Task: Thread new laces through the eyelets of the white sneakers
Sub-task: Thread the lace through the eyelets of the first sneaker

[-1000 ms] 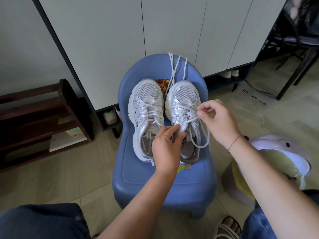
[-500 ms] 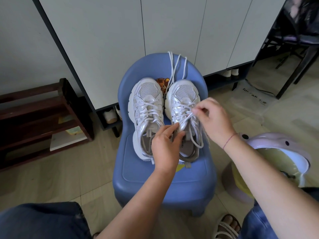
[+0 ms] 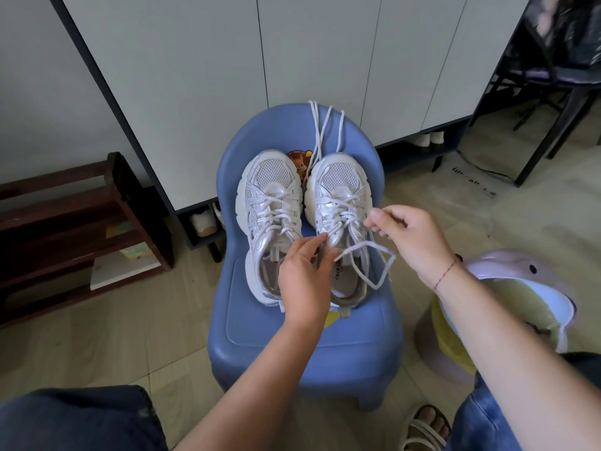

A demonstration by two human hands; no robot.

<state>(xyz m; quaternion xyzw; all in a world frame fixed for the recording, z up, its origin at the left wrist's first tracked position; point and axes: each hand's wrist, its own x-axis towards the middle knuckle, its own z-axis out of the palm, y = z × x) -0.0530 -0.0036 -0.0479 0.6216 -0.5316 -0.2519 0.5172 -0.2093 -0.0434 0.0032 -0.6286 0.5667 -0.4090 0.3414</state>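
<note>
While the two white sneakers sit side by side on the blue chair (image 3: 312, 323), toes toward its backrest, the only real container is the lilac bin (image 3: 507, 265) just beside the chair on your right. Its lid stands raised and a yellow bag (image 3: 452, 336) lines it; what lies inside cannot be told.

Your left hand (image 3: 302, 275) pinches the grey tongue of the right sneaker (image 3: 338, 183) between thumb and fingers. Your right hand (image 3: 413, 239) pinches the lace (image 3: 374, 278) just off that shoe's outer side, and a slack loop hangs below it over the seat. The left sneaker (image 3: 270, 196) lies untouched. Spare laces (image 3: 320, 131) drape over the backrest.

Compared with half a second ago, your right hand has swung outward from the eyelets, drawing out more lace and widening the loop; your left hand has kept its place.

The heels stop mid-seat, so the front of the seat is bare. The loop reaches near the seat's right edge, and your right forearm passes over the bin. Open floor lies on the left, between the chair and the wooden shoe rack (image 3: 65, 222); the cabinet (image 3: 227, 60) stands close behind.
</note>
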